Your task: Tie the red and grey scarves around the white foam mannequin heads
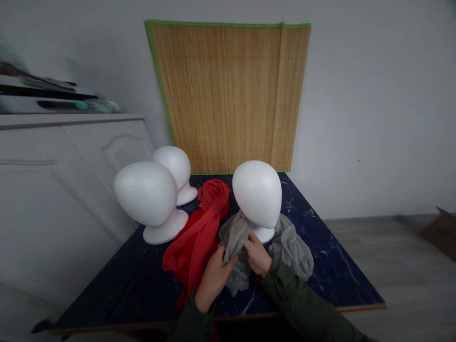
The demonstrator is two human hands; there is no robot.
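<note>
A grey scarf [292, 247] lies draped around the base of a white foam mannequin head [257, 192] on a dark blue marbled table [331, 270]. My left hand [213, 278] is closed on a bunch of the grey scarf just in front of the head. My right hand [257, 254] is also closed on the scarf, close beside the left one, near the head's base. A red scarf [199, 235] lies crumpled to the left of my hands, reaching back toward the wall.
Two more white foam heads [147, 194] [174, 166] stand at the table's left. A bamboo mat [228, 95] with green edging leans on the wall behind. A white cabinet [53, 190] stands left. A cardboard box [441, 232] sits on the floor at right.
</note>
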